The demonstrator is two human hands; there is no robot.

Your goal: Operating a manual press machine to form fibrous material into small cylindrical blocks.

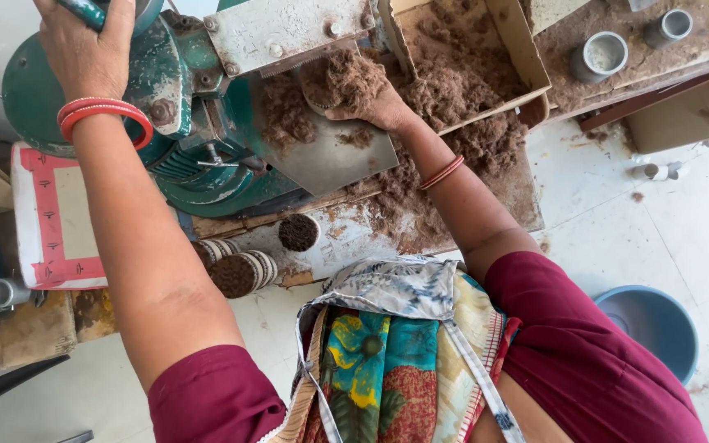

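1. At the green machine [190, 123], the left hand [84, 49] is clenched around a green handle [84, 11] near the top edge of the view; red bangles [104, 115] sit on that wrist.
2. Right hand [375, 102] grasps a clump of brown fibrous material [346, 78] and holds it against the grey metal chute [330, 156] just under the machine's grey plate [281, 29]. Thin red bangles [443, 172] circle this forearm.
3. More of the same brown material fills the open cardboard box [527, 57] just right of the hand and is spilled over the bench [527, 205] beneath it.
4. Three small cups packed with the brown material [244, 272] sit on the bench edge below the machine: one upright, two lying on their sides.
5. Two grey cylindrical moulds [601, 56] stand on the dusty surface at upper right, well apart from both hands.
6. A blue bucket [658, 324] stands on the floor at lower right; a white sack with red print [51, 217] lies left of the machine.
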